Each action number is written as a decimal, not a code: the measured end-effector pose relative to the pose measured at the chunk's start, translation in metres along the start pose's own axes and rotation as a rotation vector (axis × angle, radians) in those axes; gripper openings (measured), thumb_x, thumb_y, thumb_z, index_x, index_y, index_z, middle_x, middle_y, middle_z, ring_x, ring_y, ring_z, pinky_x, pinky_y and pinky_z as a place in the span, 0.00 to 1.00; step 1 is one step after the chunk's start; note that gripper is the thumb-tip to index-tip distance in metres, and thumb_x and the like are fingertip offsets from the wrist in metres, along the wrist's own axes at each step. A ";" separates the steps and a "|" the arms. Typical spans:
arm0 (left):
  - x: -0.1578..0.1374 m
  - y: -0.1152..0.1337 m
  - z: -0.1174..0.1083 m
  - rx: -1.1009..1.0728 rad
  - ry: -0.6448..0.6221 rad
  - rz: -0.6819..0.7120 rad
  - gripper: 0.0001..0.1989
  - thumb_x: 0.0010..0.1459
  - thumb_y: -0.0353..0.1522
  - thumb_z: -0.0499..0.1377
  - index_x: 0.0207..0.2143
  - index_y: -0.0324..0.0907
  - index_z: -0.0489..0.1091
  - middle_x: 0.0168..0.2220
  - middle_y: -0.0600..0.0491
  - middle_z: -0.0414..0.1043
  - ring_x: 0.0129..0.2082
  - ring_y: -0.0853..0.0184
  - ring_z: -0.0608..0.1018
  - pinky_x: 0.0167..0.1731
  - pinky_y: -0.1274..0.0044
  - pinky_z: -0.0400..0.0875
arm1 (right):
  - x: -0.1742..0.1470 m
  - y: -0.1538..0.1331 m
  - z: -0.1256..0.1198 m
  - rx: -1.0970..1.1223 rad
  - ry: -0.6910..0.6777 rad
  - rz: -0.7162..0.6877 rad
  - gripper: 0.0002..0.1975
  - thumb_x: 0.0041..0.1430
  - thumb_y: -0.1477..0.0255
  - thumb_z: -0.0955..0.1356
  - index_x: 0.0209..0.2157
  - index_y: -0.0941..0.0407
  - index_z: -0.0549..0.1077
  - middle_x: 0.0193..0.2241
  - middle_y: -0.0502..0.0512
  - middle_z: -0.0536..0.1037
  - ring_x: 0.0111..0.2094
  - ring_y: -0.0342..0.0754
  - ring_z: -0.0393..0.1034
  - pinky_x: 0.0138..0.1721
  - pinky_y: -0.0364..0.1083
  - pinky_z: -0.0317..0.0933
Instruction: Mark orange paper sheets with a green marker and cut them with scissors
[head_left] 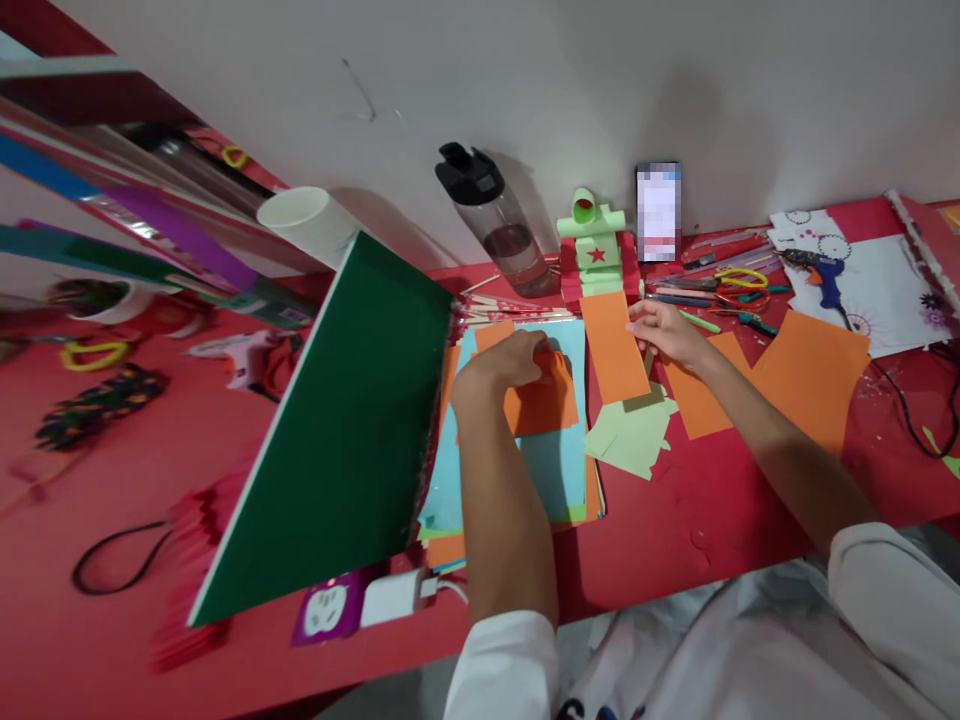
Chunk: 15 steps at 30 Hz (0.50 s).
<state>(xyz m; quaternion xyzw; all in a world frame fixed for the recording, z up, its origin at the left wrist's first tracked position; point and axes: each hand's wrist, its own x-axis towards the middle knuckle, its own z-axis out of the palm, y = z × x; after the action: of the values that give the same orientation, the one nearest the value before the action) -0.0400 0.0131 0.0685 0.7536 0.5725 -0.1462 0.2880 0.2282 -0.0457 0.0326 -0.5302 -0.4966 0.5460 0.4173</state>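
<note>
My right hand (664, 332) pinches an orange paper rectangle (615, 350) by its right edge, holding it over pale green paper scraps (630, 435). My left hand (514, 362) is closed, fingers curled down at a second orange paper piece (551, 405) that bends up near the fingertips. Part of those fingers is hidden by the hand. Under that piece lies a stack of light blue paper (562, 455). A pale green and red paper model with a red star (596, 256) stands just behind the rectangle.
A dark green board (352, 420) leans upright left of the paper stack. Behind are a water bottle (510, 230) and a phone (659, 212). Scissors (741, 278), a blue glue gun (825, 280) and orange sheets (814, 375) lie to the right. A white charger (391, 597) sits at the front edge.
</note>
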 end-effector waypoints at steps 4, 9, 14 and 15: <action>-0.004 -0.001 -0.001 0.054 0.016 -0.012 0.22 0.52 0.30 0.64 0.51 0.44 0.73 0.55 0.43 0.76 0.47 0.54 0.82 0.36 0.74 0.72 | 0.004 0.004 0.001 0.012 -0.002 -0.015 0.11 0.59 0.69 0.76 0.40 0.53 0.73 0.24 0.47 0.73 0.25 0.44 0.68 0.21 0.40 0.55; -0.018 -0.019 -0.008 0.013 -0.026 -0.027 0.23 0.47 0.30 0.62 0.48 0.47 0.73 0.48 0.47 0.80 0.40 0.55 0.83 0.31 0.73 0.72 | 0.016 0.004 0.010 0.008 0.012 -0.077 0.09 0.60 0.71 0.74 0.41 0.53 0.72 0.24 0.46 0.74 0.25 0.43 0.69 0.23 0.40 0.60; -0.041 -0.030 -0.020 -0.034 -0.029 -0.035 0.20 0.44 0.29 0.58 0.42 0.46 0.76 0.43 0.50 0.81 0.41 0.56 0.82 0.32 0.74 0.72 | 0.040 -0.002 0.042 -0.021 0.058 -0.110 0.08 0.62 0.75 0.72 0.38 0.53 0.69 0.26 0.46 0.75 0.24 0.43 0.70 0.24 0.41 0.62; -0.046 -0.030 -0.022 -0.036 -0.028 -0.028 0.20 0.44 0.29 0.58 0.41 0.46 0.77 0.42 0.51 0.82 0.41 0.55 0.82 0.32 0.74 0.72 | 0.045 -0.003 0.051 -0.045 0.041 -0.114 0.07 0.62 0.75 0.71 0.39 0.53 0.69 0.26 0.46 0.75 0.24 0.43 0.71 0.24 0.41 0.63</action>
<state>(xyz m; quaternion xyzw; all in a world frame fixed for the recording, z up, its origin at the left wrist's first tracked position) -0.0849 -0.0036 0.1031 0.7379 0.5816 -0.1505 0.3075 0.1733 -0.0066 0.0252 -0.5215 -0.5294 0.4991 0.4458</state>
